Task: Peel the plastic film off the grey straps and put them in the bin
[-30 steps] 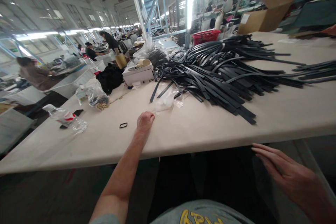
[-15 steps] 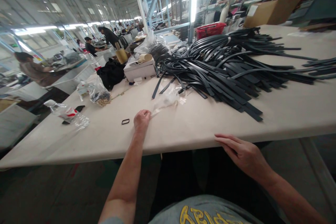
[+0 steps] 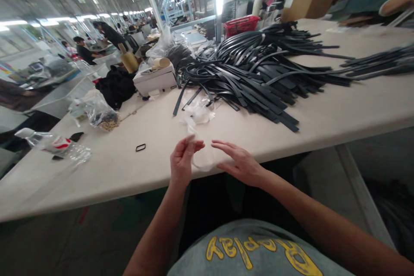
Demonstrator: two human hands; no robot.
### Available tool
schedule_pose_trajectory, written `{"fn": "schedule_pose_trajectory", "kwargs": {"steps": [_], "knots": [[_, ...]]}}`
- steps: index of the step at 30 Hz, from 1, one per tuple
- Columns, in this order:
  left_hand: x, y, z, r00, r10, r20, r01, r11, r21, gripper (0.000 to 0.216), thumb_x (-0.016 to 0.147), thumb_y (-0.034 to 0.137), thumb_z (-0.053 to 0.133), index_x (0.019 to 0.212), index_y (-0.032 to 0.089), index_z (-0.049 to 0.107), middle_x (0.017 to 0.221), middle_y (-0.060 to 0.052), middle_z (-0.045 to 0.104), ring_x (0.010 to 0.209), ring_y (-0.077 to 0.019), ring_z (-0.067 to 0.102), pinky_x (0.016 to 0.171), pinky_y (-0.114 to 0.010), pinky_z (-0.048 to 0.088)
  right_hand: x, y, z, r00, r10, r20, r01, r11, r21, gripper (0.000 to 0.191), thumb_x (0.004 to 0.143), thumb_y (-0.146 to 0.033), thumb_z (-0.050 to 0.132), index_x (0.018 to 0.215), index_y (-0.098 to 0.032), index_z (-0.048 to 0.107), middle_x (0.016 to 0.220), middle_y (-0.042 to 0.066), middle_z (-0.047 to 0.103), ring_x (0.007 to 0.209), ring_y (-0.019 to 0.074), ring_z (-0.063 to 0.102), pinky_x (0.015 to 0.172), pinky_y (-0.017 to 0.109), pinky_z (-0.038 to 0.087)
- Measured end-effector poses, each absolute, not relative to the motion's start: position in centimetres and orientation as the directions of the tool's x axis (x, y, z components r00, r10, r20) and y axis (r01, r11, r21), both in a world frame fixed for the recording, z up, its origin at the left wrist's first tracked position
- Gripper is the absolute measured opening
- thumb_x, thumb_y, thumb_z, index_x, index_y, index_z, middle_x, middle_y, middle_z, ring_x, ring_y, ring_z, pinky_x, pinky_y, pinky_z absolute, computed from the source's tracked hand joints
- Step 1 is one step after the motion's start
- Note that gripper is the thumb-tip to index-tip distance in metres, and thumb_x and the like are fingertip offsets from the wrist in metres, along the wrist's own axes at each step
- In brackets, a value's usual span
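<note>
My left hand (image 3: 181, 161) is raised over the near edge of the white table (image 3: 129, 168), its fingers pinched on a small clear plastic bag (image 3: 202, 158). My right hand (image 3: 237, 163) is right beside it, fingers stretched out and touching the bag's other side. More clear plastic bags (image 3: 197, 114) lie just beyond on the table. A small black buckle loop (image 3: 140, 147) lies to the left of my left hand. A big heap of black belt straps (image 3: 258, 73) covers the table's middle and right.
A crumpled plastic bottle (image 3: 53, 143) and a bag of small metal parts (image 3: 101, 116) lie at the left. A white box (image 3: 155, 81), a black cloth bundle (image 3: 115, 86), a red basket (image 3: 241, 25) and a cardboard box (image 3: 307, 2) stand farther back. Other people work at tables on the left.
My left hand has pulled a plastic bag back from the table toward me. My right hand has come up from below the table edge to meet it.
</note>
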State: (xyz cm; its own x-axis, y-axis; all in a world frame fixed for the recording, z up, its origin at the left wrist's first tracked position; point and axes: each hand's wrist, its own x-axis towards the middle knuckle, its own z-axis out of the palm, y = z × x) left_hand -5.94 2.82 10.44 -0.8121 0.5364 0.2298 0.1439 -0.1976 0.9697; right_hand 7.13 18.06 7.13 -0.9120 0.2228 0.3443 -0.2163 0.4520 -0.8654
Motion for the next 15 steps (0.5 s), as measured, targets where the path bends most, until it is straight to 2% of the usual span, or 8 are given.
{"fn": "schedule_pose_trajectory", "kwargs": {"steps": [2,5,7,10,12,15], "knots": [[-5.6,3.6,11.1,-0.790,0.589,0.170,0.020,-0.253,0.967,0.037,0.085,0.043,0.068,0.117,0.023,0.065,0.094,-0.004,0.075,0.087,-0.0196,0.072,0.093,-0.041,0.053,5.9,17.6,7.7,-0.955,0.128,0.267,-0.230,0.245,-0.942,0.054,0.090,-0.045,0.059,0.138,-0.020,0.052,0.141,0.012,0.055,0.129,0.0271,0.051,0.110,0.047,0.037],[-5.7,4.6,12.3,-0.757,0.636,0.151,-0.039,-0.274,0.961,0.036,0.086,0.038,0.067,0.119,0.024,0.064,0.095,-0.003,0.074,0.095,-0.0200,0.071,0.103,-0.044,0.047,4.8,17.1,7.8,-0.990,-0.069,0.125,-0.118,-0.094,-0.989,0.058,0.092,-0.060,0.050,0.129,-0.016,0.060,0.123,0.013,0.067,0.116,0.0255,0.061,0.104,0.045,0.042],[-5.9,5.0,13.0,-0.751,0.643,0.148,-0.053,-0.282,0.958,0.033,0.088,0.035,0.066,0.119,0.024,0.064,0.097,-0.003,0.074,0.102,-0.0200,0.069,0.109,-0.043,0.042,4.5,16.7,7.4,-0.987,-0.139,0.081,-0.037,-0.294,-0.955,0.062,0.089,-0.066,0.052,0.122,-0.014,0.063,0.112,0.012,0.071,0.109,0.0242,0.064,0.104,0.043,0.042],[-6.3,5.6,13.3,-0.751,0.648,0.127,-0.094,-0.296,0.951,0.033,0.089,0.033,0.063,0.121,0.025,0.062,0.104,-0.003,0.073,0.114,-0.0220,0.064,0.109,-0.044,0.041,4.5,15.6,6.7,-0.966,-0.243,0.090,0.067,-0.572,-0.818,0.064,0.086,-0.069,0.054,0.115,-0.013,0.066,0.104,0.012,0.073,0.103,0.0229,0.067,0.103,0.043,0.043],[-6.7,5.9,12.9,-0.745,0.656,0.118,-0.120,-0.306,0.945,0.032,0.090,0.035,0.062,0.121,0.025,0.060,0.110,-0.004,0.072,0.121,-0.0241,0.060,0.108,-0.046,0.042,4.6,14.8,6.4,-0.948,-0.305,0.093,0.140,-0.660,-0.738,0.063,0.085,-0.069,0.055,0.111,-0.013,0.067,0.100,0.012,0.073,0.100,0.0225,0.068,0.102,0.043,0.044],[-7.4,6.4,12.0,-0.744,0.662,0.093,-0.161,-0.313,0.936,0.032,0.089,0.036,0.063,0.120,0.027,0.059,0.117,-0.005,0.069,0.127,-0.0259,0.055,0.107,-0.047,0.041,4.7,13.9,6.5,-0.966,-0.257,-0.003,0.183,-0.680,-0.710,0.055,0.079,-0.063,0.068,0.107,-0.015,0.069,0.093,0.009,0.074,0.093,0.0201,0.069,0.093,0.037,0.049]]}}
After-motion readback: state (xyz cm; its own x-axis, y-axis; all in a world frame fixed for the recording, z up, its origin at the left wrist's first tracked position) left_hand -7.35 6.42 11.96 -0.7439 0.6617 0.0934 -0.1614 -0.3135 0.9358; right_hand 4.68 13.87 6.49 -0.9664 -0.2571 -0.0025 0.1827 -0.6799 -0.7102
